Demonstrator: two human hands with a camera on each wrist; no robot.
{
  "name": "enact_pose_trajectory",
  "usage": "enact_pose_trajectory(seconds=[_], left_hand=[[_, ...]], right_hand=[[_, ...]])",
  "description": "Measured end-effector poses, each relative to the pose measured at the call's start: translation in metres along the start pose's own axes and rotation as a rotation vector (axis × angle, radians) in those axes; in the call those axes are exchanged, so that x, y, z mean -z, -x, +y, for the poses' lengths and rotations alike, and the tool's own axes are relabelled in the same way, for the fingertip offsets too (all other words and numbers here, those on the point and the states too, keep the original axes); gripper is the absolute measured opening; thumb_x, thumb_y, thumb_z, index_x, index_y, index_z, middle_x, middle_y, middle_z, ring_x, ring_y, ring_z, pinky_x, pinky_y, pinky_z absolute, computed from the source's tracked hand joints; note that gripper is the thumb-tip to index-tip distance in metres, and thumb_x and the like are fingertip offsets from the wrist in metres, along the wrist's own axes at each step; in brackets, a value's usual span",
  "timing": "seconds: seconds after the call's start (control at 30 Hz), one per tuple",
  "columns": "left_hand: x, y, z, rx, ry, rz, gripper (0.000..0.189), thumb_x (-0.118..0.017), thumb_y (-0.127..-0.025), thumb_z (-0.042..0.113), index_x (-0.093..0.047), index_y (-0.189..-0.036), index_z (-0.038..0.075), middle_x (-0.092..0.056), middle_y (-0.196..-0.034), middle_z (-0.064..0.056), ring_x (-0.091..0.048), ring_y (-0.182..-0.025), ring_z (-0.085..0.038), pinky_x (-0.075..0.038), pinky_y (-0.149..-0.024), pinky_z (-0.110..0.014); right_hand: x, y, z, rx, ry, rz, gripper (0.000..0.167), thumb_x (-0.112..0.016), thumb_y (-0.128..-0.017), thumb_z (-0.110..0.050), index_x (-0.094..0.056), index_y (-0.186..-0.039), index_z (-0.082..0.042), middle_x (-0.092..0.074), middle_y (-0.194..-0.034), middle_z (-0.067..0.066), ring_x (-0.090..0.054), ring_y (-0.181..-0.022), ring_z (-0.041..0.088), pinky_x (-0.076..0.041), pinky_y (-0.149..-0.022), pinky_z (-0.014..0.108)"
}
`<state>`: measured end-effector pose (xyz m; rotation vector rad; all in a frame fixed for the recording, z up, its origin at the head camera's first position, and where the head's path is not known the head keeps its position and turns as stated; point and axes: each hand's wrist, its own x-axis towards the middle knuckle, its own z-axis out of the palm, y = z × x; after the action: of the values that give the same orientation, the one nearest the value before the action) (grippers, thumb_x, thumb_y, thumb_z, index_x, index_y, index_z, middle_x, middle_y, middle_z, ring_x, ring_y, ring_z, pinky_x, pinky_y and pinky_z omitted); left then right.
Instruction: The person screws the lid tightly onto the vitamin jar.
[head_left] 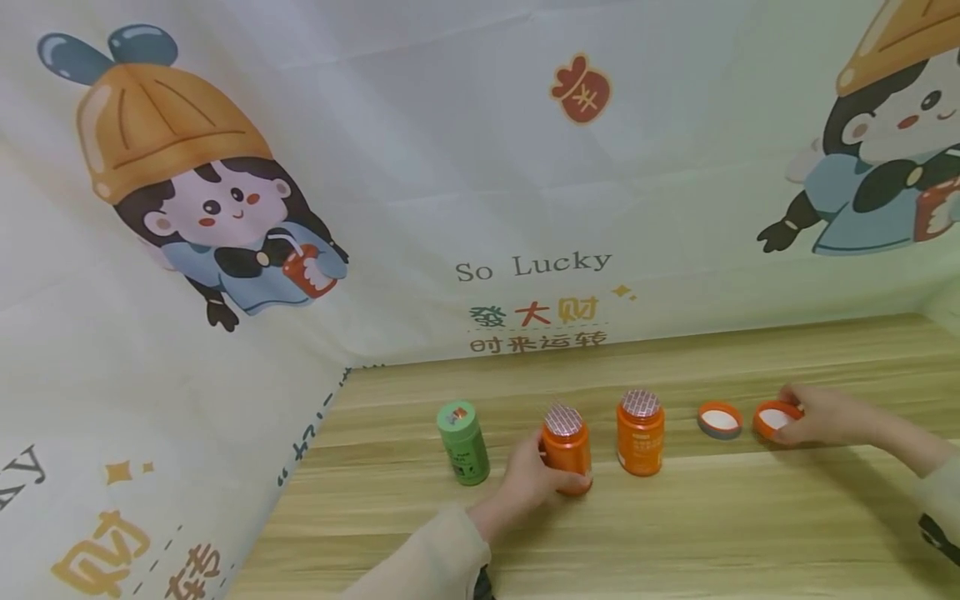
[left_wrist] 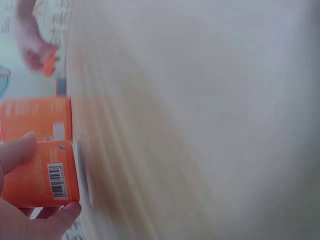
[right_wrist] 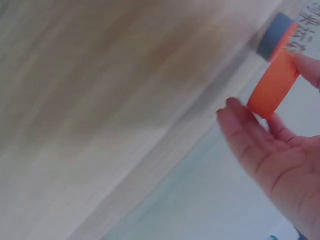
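Observation:
My left hand (head_left: 525, 477) grips an orange bottle (head_left: 567, 457) whose top is covered with a patterned silvery seal. In the left wrist view, the thumb and fingers wrap this bottle (left_wrist: 42, 175), and a barcode shows on its side. Just right of it stands a second orange bottle (head_left: 641, 437) with the same kind of seal. Further right, my right hand (head_left: 828, 414) pinches an orange lid (head_left: 772, 419) with a white inside. That lid (right_wrist: 274, 85) is held by its rim in the right wrist view. Beside it lies a grey-and-orange lid (head_left: 720, 422), white inside facing up.
A green lidded canister (head_left: 463, 443) stands left of the held bottle. The wood-grain table (head_left: 675, 533) meets a pale printed cloth (head_left: 420, 167) at the back and on the left.

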<state>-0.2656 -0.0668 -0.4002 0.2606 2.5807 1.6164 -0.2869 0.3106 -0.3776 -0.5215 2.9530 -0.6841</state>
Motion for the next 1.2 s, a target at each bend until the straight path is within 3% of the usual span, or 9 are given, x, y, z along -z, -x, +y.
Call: enact_pose_trajectory(seconds=[0.2, 0.37, 0.63, 0.83, 1.03, 1.2], left_hand=[[-0.006, 0.024, 0.009, -0.007, 0.022, -0.111, 0.064, -0.083, -0.061, 0.004, -0.054, -0.118, 0.003, -0.064, -0.105, -0.005, -0.06, -0.092, -0.016, -0.051, -0.081, -0.031], [-0.01, 0.033, 0.01, -0.009, 0.012, -0.135, 0.065, -0.083, -0.06, 0.003, -0.054, -0.119, 0.002, -0.063, -0.104, -0.003, -0.06, -0.09, -0.015, -0.051, -0.081, -0.03], [-0.011, 0.037, 0.006, -0.029, 0.008, -0.164, 0.07, -0.083, -0.061, 0.004, -0.051, -0.123, 0.006, -0.062, -0.109, -0.003, -0.06, -0.094, -0.017, -0.05, -0.084, -0.032], [-0.01, 0.037, 0.005, -0.037, 0.031, -0.199, 0.072, -0.082, -0.063, 0.005, -0.048, -0.127, 0.006, -0.061, -0.112, -0.004, -0.06, -0.095, -0.017, -0.05, -0.085, -0.033], [0.0, 0.032, 0.003, -0.004, 0.075, -0.252, 0.065, -0.079, -0.067, 0.002, -0.049, -0.125, 0.003, -0.061, -0.11, -0.007, -0.061, -0.093, -0.019, -0.05, -0.083, -0.034], [0.003, 0.029, 0.002, -0.018, 0.066, -0.289, 0.061, -0.078, -0.069, 0.001, -0.051, -0.124, 0.003, -0.063, -0.11, -0.01, -0.062, -0.092, -0.023, -0.051, -0.082, -0.036]], right_hand=[[0.007, 0.003, -0.03, 0.077, -0.193, 0.015, 0.043, -0.068, -0.079, -0.014, -0.045, -0.108, 0.008, -0.056, -0.099, 0.015, -0.053, -0.075, 0.011, -0.044, -0.058, 0.023], [0.014, 0.004, -0.064, 0.146, -0.171, 0.051, 0.045, -0.071, -0.078, -0.018, -0.049, -0.109, 0.004, -0.058, -0.101, 0.011, -0.058, -0.082, 0.015, -0.048, -0.062, 0.023], [0.013, 0.009, -0.103, 0.252, -0.179, 0.018, 0.049, -0.073, -0.076, -0.017, -0.05, -0.112, 0.006, -0.059, -0.097, 0.007, -0.055, -0.074, 0.006, -0.049, -0.062, 0.022], [0.005, 0.01, -0.123, 0.347, -0.182, -0.008, 0.045, -0.073, -0.075, -0.017, -0.052, -0.109, 0.003, -0.057, -0.096, 0.004, -0.052, -0.078, 0.006, -0.048, -0.062, 0.021], [-0.006, 0.007, -0.145, 0.429, -0.122, -0.011, 0.042, -0.072, -0.073, -0.016, -0.054, -0.107, 0.0, -0.057, -0.096, 0.001, -0.05, -0.08, 0.007, -0.047, -0.065, 0.023], [-0.014, 0.005, -0.159, 0.465, -0.04, 0.006, 0.039, -0.07, -0.073, -0.015, -0.057, -0.107, -0.001, -0.055, -0.099, 0.001, -0.049, -0.079, 0.006, -0.046, -0.065, 0.021]])
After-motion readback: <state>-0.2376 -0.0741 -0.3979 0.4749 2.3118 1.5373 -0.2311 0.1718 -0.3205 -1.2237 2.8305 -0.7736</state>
